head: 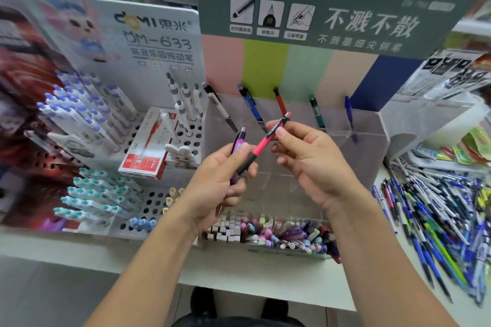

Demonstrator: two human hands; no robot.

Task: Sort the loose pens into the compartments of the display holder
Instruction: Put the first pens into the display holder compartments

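Head view: loose pens [435, 223] right of display holder [382, 125]

Bright, even indoor light fills the frame, with no single source in view and only faint, soft shadows under the forearms on the pale bench [265, 284]. The green header card [345, 8] at upper centre carries a mild sheen, its printing slightly smeared. Motion blur softens the whole picture, heaviest at the left edge and in the loose pens [438, 220] at lower right. Wide-angle distortion bends the card's edges and the shelves along the top, which are out of focus. Both hands at centre are comparatively sharp.
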